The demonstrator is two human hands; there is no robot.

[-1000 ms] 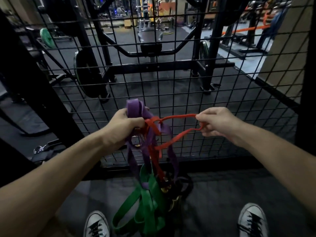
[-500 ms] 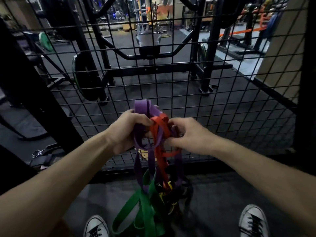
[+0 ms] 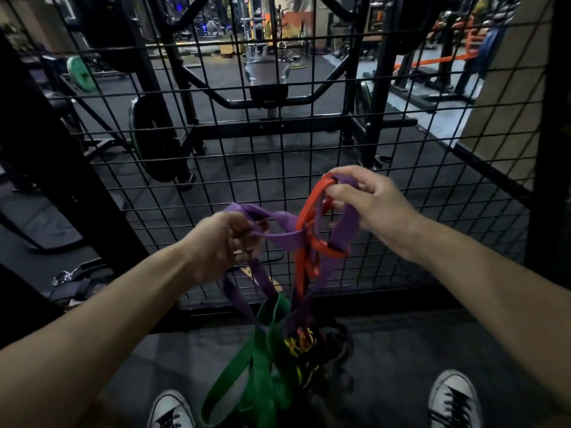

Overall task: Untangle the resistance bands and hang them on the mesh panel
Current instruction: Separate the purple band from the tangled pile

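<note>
A tangle of resistance bands hangs between my hands in front of the black mesh panel (image 3: 309, 149). My left hand (image 3: 222, 242) is shut on a purple band (image 3: 278, 233) at its left loop. My right hand (image 3: 367, 202), higher and to the right, pinches the red band (image 3: 309, 205) together with another stretch of purple band. The red band winds around the purple one below my right hand. A green band (image 3: 244, 369) and thin yellow and black bands (image 3: 301, 344) dangle low, between my feet.
Behind the mesh stand a black rack frame (image 3: 272, 125), a weight plate (image 3: 154, 143) at the left and gym machines farther back. A thick black post (image 3: 550, 134) borders the panel on the right. My two sneakers (image 3: 454, 400) stand on the dark rubber floor.
My right hand went from pulling the red band out sideways, in to the knot, and now has risen up and right with red and purple loops. My left hand has stayed low.
</note>
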